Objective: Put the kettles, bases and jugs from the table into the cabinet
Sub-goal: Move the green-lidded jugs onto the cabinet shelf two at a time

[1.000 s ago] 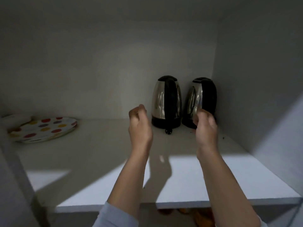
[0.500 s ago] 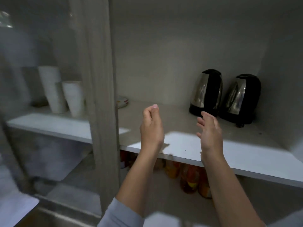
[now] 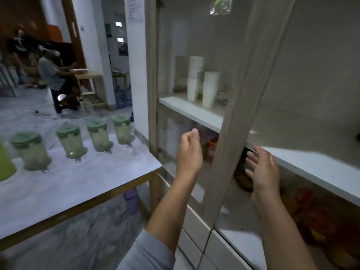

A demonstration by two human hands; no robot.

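Observation:
Several clear jugs with green lids stand in a row on the white table [image 3: 78,178]; the nearest jug [image 3: 32,151] is at the left and the farthest jug [image 3: 122,130] is by the cabinet. The cabinet's white shelf [image 3: 311,164] runs along the right. A dark sliver at the right edge [image 3: 358,136] may be a kettle. My left hand [image 3: 190,151] hovers in front of the cabinet's wooden post [image 3: 233,114], fingers curled on nothing. My right hand [image 3: 263,170] is spread open just below the shelf edge, holding nothing.
Stacks of white paper cups [image 3: 210,88] stand on the shelf behind a glass panel. Orange and red containers [image 3: 212,151] fill the compartment below. A lime-green object [image 3: 5,164] sits at the table's left edge. People [image 3: 52,75] are at a wooden desk far back left.
The view has swung left, away from the two kettles on the shelf, and the table with jugs has come into sight. Both empty hands have drawn back out of the cabinet.

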